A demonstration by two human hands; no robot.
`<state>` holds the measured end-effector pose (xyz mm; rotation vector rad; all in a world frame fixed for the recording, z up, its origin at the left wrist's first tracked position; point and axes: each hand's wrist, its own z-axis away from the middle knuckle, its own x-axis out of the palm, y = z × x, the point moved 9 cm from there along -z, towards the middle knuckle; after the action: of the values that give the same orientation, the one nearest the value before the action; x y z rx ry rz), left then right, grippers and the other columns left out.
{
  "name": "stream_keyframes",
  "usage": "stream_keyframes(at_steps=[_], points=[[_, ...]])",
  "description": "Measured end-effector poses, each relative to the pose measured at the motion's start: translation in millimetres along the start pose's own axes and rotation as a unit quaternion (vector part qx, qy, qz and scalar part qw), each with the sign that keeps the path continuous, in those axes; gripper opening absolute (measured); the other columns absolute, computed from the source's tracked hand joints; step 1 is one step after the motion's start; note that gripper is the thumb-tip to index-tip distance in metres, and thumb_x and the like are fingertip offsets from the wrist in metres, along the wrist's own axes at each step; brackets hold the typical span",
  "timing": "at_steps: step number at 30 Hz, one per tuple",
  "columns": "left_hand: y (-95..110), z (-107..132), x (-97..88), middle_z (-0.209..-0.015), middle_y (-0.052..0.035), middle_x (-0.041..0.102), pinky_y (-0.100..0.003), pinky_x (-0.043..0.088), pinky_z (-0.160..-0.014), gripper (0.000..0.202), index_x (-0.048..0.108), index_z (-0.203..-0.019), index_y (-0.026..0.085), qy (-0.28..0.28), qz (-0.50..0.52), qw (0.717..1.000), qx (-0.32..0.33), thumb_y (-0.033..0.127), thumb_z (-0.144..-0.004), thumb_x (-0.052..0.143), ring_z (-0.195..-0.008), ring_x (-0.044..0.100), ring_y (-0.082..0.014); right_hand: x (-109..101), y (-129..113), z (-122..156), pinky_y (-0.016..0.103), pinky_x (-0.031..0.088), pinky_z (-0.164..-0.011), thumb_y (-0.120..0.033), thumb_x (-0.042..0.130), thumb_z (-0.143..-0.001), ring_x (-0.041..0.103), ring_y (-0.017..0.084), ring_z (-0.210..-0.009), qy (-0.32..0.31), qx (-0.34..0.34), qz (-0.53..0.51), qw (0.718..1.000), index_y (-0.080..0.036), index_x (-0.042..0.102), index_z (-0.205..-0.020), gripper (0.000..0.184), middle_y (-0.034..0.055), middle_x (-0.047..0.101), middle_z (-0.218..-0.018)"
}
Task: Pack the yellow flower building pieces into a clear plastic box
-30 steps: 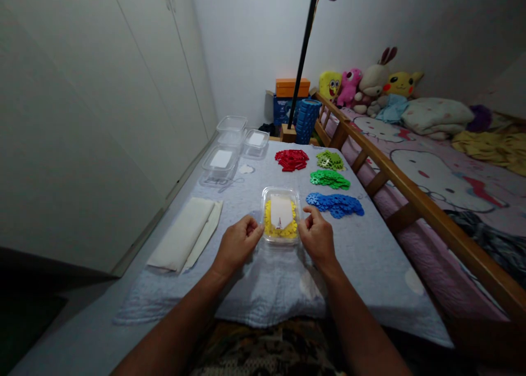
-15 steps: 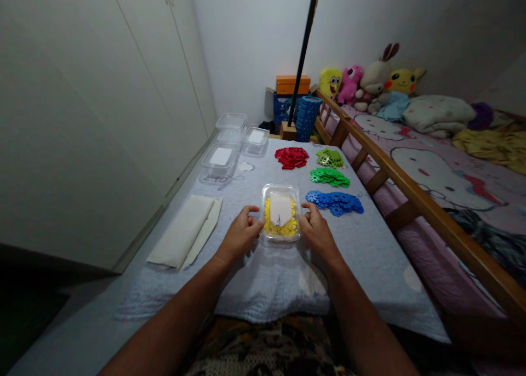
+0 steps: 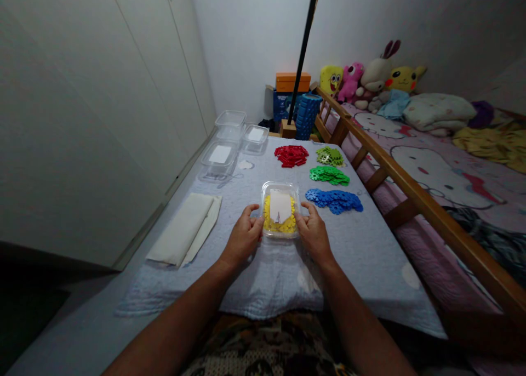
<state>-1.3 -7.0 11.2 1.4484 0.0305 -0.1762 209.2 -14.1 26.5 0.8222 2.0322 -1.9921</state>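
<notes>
A clear plastic container with a lid sits near the middle of the cloth-covered table. Yellow pieces show inside it, and a white label with a dark mark lies over its top. On its left side, my left hand grips the edge, thumb near the front corner. My right hand closes on the opposite side, thumb against the rim. Just right of the container lies a pile of blue flower-shaped discs. Behind that are green discs, lime-green discs and red pieces.
More clear containers stand at the back left: a labelled one, a smaller labelled one and an unlabelled one. A folded off-white cloth or paper lies left. A wooden bed rail runs along the right, and a black pole rises behind.
My right thumb has shifted slightly inward onto the container's edge. Both hands stay at its sides, and the container keeps its place. The view has tilted very slightly.
</notes>
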Motion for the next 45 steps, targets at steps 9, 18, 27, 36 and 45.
stream_keyframes(at_steps=[9, 18, 27, 36, 45], points=[[-6, 0, 1.0, -0.058, 0.0086, 0.055, -0.022, 0.039, -0.052, 0.064, 0.048, -0.135, 0.015, -0.003, 0.056, 0.998, -0.022, 0.050, -0.085, 0.065, -0.052, 0.053, -0.0123, 2, 6, 0, 0.025, 0.034, -0.052, -0.048, 0.054, -0.090, 0.054, 0.018, -0.051, 0.006, 0.006, -0.028, 1.000, -0.012, 0.059, -0.135, 0.057, -0.0073, 0.053, -0.055], [-4, 0, 2.4, -0.058, 0.0095, 0.054, -0.022, 0.039, -0.050, 0.064, 0.048, -0.133, 0.015, -0.005, 0.066, 0.998, -0.013, 0.051, -0.083, 0.066, -0.049, 0.051, -0.0120, 1, 3, 0, 0.026, 0.035, -0.053, -0.047, 0.054, -0.089, 0.053, 0.017, -0.050, 0.007, 0.004, -0.027, 1.000, -0.009, 0.060, -0.135, 0.060, -0.0075, 0.052, -0.054], [7, 1, -6.9, -0.067, 0.0077, 0.052, -0.025, 0.041, -0.060, 0.057, 0.049, -0.142, 0.018, 0.035, -0.039, 0.998, 0.024, 0.036, -0.089, 0.060, -0.059, 0.053, -0.0132, -1, -4, 2, 0.027, 0.040, -0.057, -0.053, 0.049, -0.096, 0.063, 0.021, -0.060, -0.028, -0.006, 0.010, 1.000, -0.008, 0.056, -0.143, 0.065, -0.0019, 0.061, -0.061], [21, 6, -1.1, -0.095, -0.0070, 0.068, -0.036, 0.051, -0.086, 0.057, 0.050, -0.148, 0.012, 0.035, -0.254, 0.963, 0.083, 0.038, -0.097, 0.048, -0.088, 0.067, -0.0227, 4, -9, 13, 0.031, 0.049, -0.072, -0.055, 0.055, -0.095, 0.073, 0.029, -0.087, -0.031, -0.014, 0.176, 0.984, -0.012, 0.046, -0.153, 0.073, 0.0140, 0.078, -0.100], [25, 6, 2.1, -0.097, -0.0088, 0.070, -0.037, 0.053, -0.088, 0.057, 0.051, -0.148, 0.013, 0.050, -0.308, 0.942, 0.120, 0.040, -0.098, 0.049, -0.092, 0.069, -0.0250, 7, -10, 10, 0.036, 0.051, -0.082, -0.049, 0.045, -0.100, 0.074, 0.033, -0.099, -0.051, -0.007, 0.192, 0.980, -0.009, 0.043, -0.156, 0.069, 0.0198, 0.077, -0.114]])
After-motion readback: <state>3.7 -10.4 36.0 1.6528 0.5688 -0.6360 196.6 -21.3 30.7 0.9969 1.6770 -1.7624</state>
